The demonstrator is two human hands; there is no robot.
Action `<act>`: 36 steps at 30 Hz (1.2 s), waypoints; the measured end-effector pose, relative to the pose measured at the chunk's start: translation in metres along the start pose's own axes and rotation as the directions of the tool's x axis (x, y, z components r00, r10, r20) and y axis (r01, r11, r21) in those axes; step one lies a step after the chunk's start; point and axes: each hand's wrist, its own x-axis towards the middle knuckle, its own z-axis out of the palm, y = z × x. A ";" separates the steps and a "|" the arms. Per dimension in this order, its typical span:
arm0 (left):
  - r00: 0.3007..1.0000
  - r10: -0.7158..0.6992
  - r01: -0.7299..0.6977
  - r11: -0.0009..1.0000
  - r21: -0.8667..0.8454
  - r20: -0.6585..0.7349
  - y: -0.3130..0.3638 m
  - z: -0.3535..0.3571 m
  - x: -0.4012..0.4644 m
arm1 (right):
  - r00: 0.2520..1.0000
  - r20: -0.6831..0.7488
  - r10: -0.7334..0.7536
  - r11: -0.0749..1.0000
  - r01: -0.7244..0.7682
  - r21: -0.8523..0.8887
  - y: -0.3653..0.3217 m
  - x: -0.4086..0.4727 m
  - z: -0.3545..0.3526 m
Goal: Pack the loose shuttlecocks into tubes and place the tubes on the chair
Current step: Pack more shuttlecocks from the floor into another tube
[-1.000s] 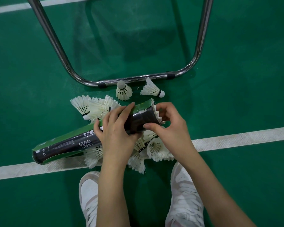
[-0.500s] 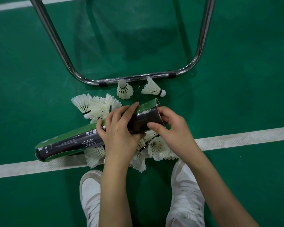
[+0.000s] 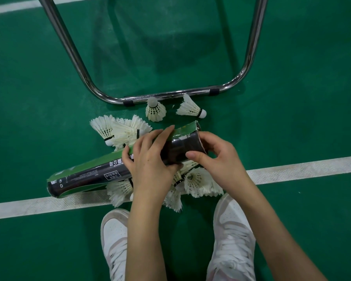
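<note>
L hand point(image 3: 150, 159) grip wraps mid shuttlecock tube point(image 3: 101, 171), long axis running low-left to its open mouth up-right, where R hand point(image 3: 217, 157) grip pinches the rim; loose shuttlecocks point(image 3: 199, 181) lie just under R hand, the nearer one.

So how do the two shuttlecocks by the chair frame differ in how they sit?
The left shuttlecock stands on its feathers, cork pointing up toward the chair frame. The right shuttlecock lies on its side, cork pointing right. Both are white-feathered with a dark band, loose on the green floor, untouched by either hand.
</note>
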 end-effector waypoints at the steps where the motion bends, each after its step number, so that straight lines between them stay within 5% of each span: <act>1: 1.000 0.001 -0.001 1.000 -0.002 -0.001 0.000 0.000 0.000 | 1.000 0.005 -0.006 1.000 0.006 0.001 0.000 0.000 0.000; 17: 1.000 -0.001 0.001 1.000 0.001 0.011 0.000 -0.001 -0.002 | 0.978 0.207 0.022 0.995 -0.041 0.087 -0.002 0.003 -0.002; 25: 0.999 -0.037 0.037 0.999 -0.004 0.006 -0.001 -0.005 0.004 | 0.997 -0.011 -0.072 0.994 0.072 0.079 -0.002 0.015 -0.021; 30: 0.998 -0.058 0.058 0.998 0.002 -0.011 -0.006 -0.009 0.006 | 0.994 -0.086 -0.072 0.993 0.063 -0.099 0.024 0.055 -0.029; 36: 0.998 -0.057 0.056 0.998 0.016 0.008 -0.007 -0.007 0.003 | 0.991 -0.018 -0.131 0.909 0.113 -0.401 0.051 0.116 -0.019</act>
